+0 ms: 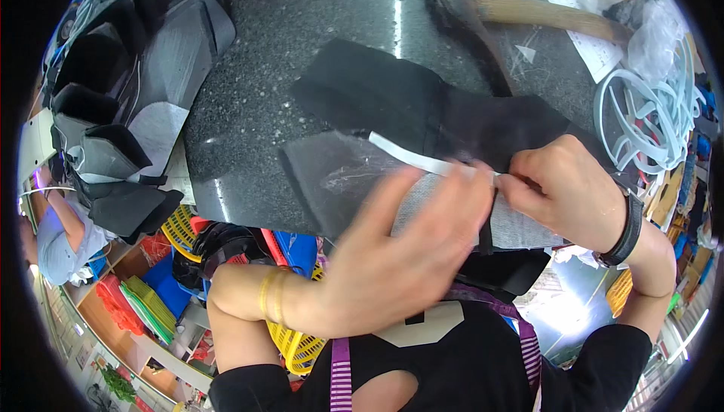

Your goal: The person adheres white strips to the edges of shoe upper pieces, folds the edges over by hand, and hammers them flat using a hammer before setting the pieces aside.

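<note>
A narrow white strip [411,157] lies across a dark piece of cut fabric [369,84] with grey backing, spread on the dark speckled tabletop. My right hand [569,186] is closed, thumb and forefinger pinching at the right end of the strip. Just left of it, my left hand [418,246] reaches over the fabric, its fingers stretched and slightly smeared by motion. Its fingertips are at the strip's right part, with the thumb apart from them. A grey woven-looking patch [418,197] of the fabric shows partly beneath the left fingers.
Stacked dark cut pieces [173,50] fill the table's left side. A wooden-handled tool [543,14] lies at the far right, near coiled pale-blue strips [648,118] and clear plastic [652,39]. Below the table edge are yellow baskets [298,348]. Another person [68,242] sits at the left.
</note>
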Tool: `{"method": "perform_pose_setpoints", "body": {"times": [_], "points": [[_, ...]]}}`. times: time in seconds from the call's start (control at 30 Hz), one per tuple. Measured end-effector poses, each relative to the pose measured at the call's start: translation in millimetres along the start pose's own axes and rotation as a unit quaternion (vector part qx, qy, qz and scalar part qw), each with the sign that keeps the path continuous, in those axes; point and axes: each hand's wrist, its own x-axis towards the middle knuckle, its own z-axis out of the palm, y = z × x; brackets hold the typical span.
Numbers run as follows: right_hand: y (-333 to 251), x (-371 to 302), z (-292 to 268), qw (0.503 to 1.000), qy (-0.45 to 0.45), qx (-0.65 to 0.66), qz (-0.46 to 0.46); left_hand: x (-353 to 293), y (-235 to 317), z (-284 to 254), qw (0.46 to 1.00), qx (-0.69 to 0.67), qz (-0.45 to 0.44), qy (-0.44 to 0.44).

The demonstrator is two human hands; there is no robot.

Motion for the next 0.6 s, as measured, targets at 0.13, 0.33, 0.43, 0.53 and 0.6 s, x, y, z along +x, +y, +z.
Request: {"method": "perform_pose_setpoints", "body": {"times": [0.13, 0.33, 0.43, 0.53, 0.6], "points": [[-22, -46, 6, 0.987, 0.101, -0.052, -0.117, 1, 4, 0, 0.997, 0.009, 0.072, 0.021], [15, -66, 21, 0.992, 0.127, -0.023, 0.012, 9, 5, 6, 0.996, 0.016, 0.085, -0.01], [22, -68, 23, 0.99, 0.134, 0.043, 0.001, 13, 22, 13, 0.999, 0.021, 0.047, 0.011], [14, -87, 15, 0.978, 0.178, 0.107, -0.032, 10, 32, 3, 0.997, 0.054, 0.04, -0.046], [19, -87, 19, 0.981, 0.186, 0.051, 0.014, 10, 35, 5, 0.991, 0.076, 0.056, -0.09]]}}
